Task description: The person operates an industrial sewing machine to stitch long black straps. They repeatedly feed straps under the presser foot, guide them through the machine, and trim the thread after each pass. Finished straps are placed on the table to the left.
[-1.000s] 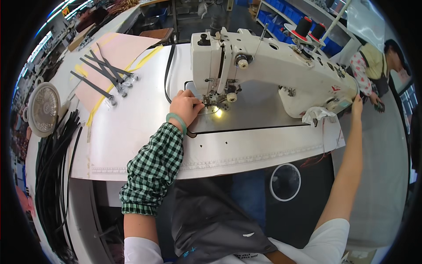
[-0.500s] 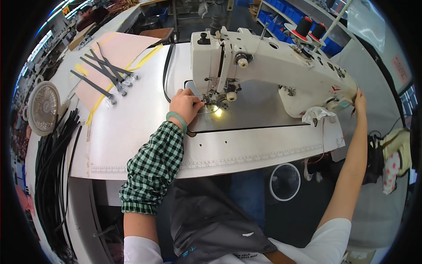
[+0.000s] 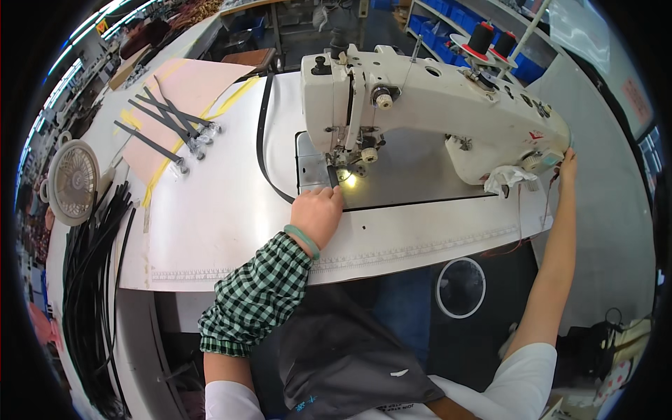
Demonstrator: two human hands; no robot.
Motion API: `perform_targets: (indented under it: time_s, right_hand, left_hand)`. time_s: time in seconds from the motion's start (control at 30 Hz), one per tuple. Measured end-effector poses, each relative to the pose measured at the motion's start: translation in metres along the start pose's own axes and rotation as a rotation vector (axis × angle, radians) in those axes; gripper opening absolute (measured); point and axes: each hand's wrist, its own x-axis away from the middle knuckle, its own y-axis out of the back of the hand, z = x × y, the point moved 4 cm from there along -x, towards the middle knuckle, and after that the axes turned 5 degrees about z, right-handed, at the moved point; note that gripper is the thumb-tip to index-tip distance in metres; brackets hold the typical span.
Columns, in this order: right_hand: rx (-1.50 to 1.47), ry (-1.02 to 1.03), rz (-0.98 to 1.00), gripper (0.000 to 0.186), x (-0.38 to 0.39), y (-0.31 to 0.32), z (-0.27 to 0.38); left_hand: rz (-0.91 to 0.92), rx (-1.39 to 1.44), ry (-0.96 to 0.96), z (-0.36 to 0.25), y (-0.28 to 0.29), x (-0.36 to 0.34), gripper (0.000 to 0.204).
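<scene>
A white sewing machine [image 3: 413,98] stands on the table, its lamp lit beside the needle. My left hand [image 3: 318,215], under a checked sleeve cover, is closed on a narrow black strap [image 3: 333,176] just in front of the presser foot. The strap's front end lies under my fingers; behind the foot a black strap [image 3: 261,136] curves round to the left of the machine head. At the far right end of the machine, my right hand [image 3: 568,168] curls round the handwheel, which is mostly hidden.
Several black straps with clear-wrapped ends [image 3: 168,129] lie on pink sheeting [image 3: 189,80] at the left. A bundle of long black straps [image 3: 87,294] hangs over the table's left edge near a round basket [image 3: 73,178]. Thread cones [image 3: 481,40] stand behind; white cloth [image 3: 505,179] sits by the machine base.
My left hand has moved from beside the needle toward me and slightly right, where black strap now shows between it and the foot. My right hand stays at the machine's end.
</scene>
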Motion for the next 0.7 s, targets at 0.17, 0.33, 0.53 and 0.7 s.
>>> perform_targets:
  time_s: [0.17,0.33,0.53,0.7]
  right_hand:
    - [-0.073,0.03,-0.008,0.044,0.007,0.002,0.004]
    - [-0.091,0.057,0.006,0.043,-0.009,0.009,-0.006]
    - [-0.271,0.096,-0.121,0.036,0.014,-0.02,-0.01]
    - [-0.545,0.181,-0.132,0.034,0.021,-0.028,-0.03]
  left_hand:
    - [-0.008,0.073,0.099,0.004,0.006,-0.003,0.021]
    - [-0.008,0.163,0.055,0.02,-0.005,-0.004,0.03]
    - [0.006,0.205,0.04,0.027,-0.005,-0.003,0.029]
    - [0.022,0.147,0.059,0.015,-0.002,-0.006,0.027]
